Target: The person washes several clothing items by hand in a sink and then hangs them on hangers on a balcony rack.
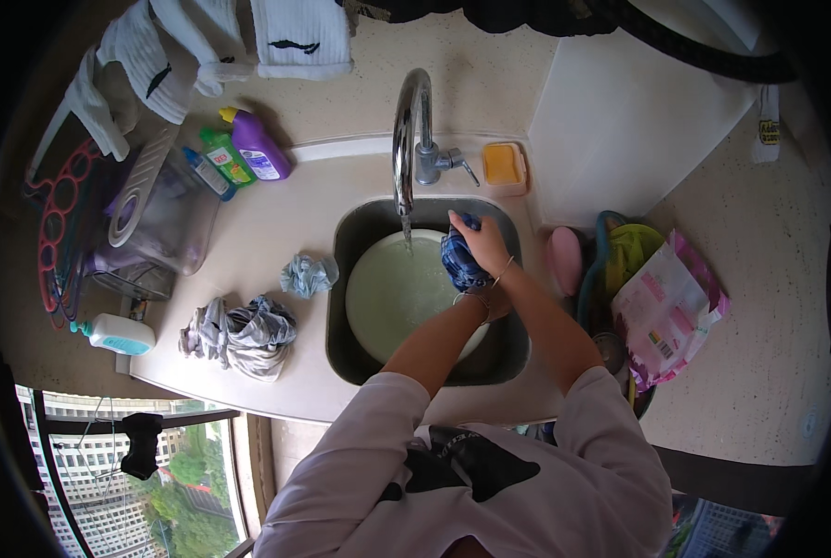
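Observation:
A wet, dark blue plaid cloth [461, 258] is bunched up over the right side of the sink [339, 237]. My right hand [484, 244] grips its upper part, thumb pointing up. Lower down, my left hand [499, 301] is at the cloth's bottom end, partly covered by my right forearm, and appears to hold it. Beneath them a round white basin [367, 279] sits in the sink, filled with cloudy pale green water. Water runs into the basin from the chrome faucet [403, 160], left of my hands.
Left of the sink lie a light blue crumpled cloth [309, 274] and a grey-white damp heap of cloth [248, 335]. Bottles [258, 150] and a clear plastic bin [171, 216] stand farther left. An orange soap bar [503, 162], a pink brush [564, 259] and a pink-white packet [659, 314] are at right.

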A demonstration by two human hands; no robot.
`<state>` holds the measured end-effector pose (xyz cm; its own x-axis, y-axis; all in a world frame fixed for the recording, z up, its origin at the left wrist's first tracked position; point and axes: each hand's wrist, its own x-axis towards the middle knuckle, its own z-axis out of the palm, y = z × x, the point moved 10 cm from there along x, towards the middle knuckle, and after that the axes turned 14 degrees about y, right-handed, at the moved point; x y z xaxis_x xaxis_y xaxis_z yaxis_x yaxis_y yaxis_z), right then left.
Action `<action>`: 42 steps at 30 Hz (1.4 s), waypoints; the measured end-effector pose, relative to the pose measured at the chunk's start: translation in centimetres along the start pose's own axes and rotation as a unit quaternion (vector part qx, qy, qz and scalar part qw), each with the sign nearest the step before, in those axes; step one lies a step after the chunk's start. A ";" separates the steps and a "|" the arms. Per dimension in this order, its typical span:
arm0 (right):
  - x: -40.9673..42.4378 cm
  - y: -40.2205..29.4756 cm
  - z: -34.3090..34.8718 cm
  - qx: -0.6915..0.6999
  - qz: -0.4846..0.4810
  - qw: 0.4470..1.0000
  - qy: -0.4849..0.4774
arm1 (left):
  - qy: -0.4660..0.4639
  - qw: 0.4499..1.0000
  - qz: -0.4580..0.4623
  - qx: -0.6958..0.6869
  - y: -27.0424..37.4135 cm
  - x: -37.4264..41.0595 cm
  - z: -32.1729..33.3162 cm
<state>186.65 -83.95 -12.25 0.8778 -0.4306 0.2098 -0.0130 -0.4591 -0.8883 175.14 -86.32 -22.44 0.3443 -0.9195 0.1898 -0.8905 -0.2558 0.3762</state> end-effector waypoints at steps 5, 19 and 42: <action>4.2 4.0 -0.7 0.049 0.025 0.998 0.028 | -0.165 0.959 0.120 0.194 2.8 0.9 -4.1; 10.2 5.9 0.7 -0.050 -0.035 0.998 0.028 | 0.042 0.943 0.234 0.232 2.1 1.9 -6.9; -10.8 -1.1 1.4 0.529 0.402 0.709 -0.235 | 0.103 0.919 0.161 -0.344 9.2 -6.3 -24.6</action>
<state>177.82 -77.67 -14.15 0.8568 0.1982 -0.4761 -0.4510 0.7356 -0.5054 172.10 -75.56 2.18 0.2070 -0.8202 0.5333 -0.5823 0.3347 0.7408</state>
